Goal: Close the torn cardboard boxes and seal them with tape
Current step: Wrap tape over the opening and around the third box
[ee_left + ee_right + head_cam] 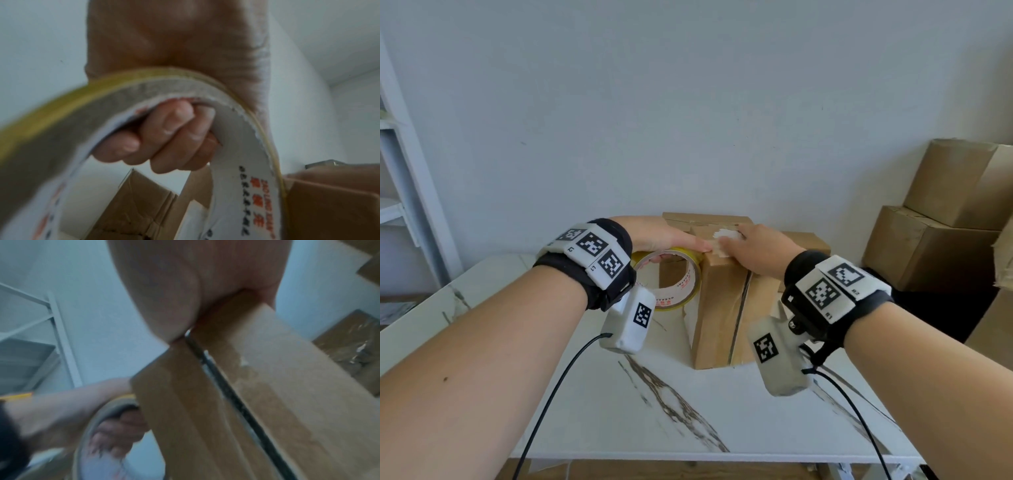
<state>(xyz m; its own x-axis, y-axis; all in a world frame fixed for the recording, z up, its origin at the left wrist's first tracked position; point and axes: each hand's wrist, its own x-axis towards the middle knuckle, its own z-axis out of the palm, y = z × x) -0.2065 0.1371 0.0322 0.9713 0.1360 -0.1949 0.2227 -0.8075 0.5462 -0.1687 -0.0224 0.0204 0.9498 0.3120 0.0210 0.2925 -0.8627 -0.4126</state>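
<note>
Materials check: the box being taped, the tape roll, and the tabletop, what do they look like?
Box: brown corrugated cardboard, matte, with torn paper patches on top.
Tape roll: glossy yellowish clear plastic film on a white printed card core, gripped through the core by the left hand.
Tabletop: white with grey veining, smooth and slightly shiny; marble or a marble-look laminate, cannot tell which.

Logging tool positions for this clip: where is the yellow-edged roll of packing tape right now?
In the head view, the yellow-edged roll of packing tape hangs from the left hand, fingers through its core, against the left side of the brown cardboard box.
</note>
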